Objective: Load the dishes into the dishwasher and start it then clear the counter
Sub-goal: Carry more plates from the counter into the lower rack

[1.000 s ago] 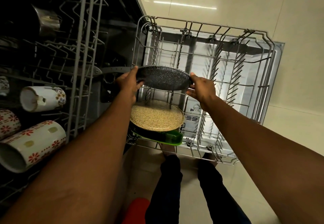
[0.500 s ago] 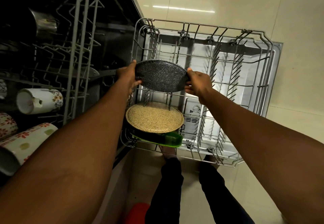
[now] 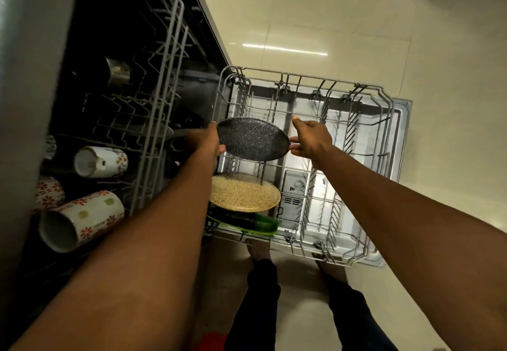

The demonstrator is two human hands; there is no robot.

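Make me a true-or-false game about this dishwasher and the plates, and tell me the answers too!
1. The left hand holds the dark speckled plate by its edge. True.
2. The lower rack is pushed inside the dishwasher. False: it is pulled out over the open door.
3. A beige speckled plate already sits in the lower rack. True.
4. The nearest mug in the upper rack is plain black. False: it is white with red flowers.
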